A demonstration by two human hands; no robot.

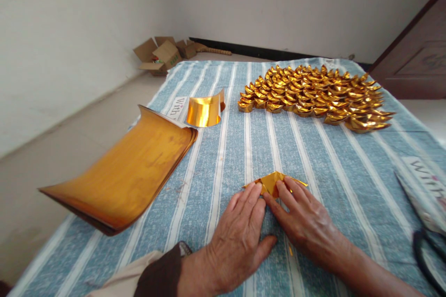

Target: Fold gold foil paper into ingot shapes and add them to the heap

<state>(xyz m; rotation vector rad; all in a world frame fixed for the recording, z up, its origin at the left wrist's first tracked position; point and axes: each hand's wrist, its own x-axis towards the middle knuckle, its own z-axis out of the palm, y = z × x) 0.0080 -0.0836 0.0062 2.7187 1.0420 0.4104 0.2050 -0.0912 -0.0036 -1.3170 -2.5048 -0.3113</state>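
Nearest the camera, the left hand point(240, 236) and right hand point(306, 220) lie flat, fingertips together, pressing the folded gold foil sheet point(273, 182) onto the striped cloth point(331, 162) — neither hand grips it. The sheet looks light, thin, slick and easily creased; hold it by edges or corners. Left of the sheet lies the foil stack point(128, 171), beyond that a curled foil piece point(205, 110). Beyond the sheet — finished gold ingots point(313, 93).

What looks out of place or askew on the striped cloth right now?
The stack of gold sheets overhangs the cloth's left edge, its corners curling up. One loose gold sheet stands arched nearby. Otherwise nothing stands out.
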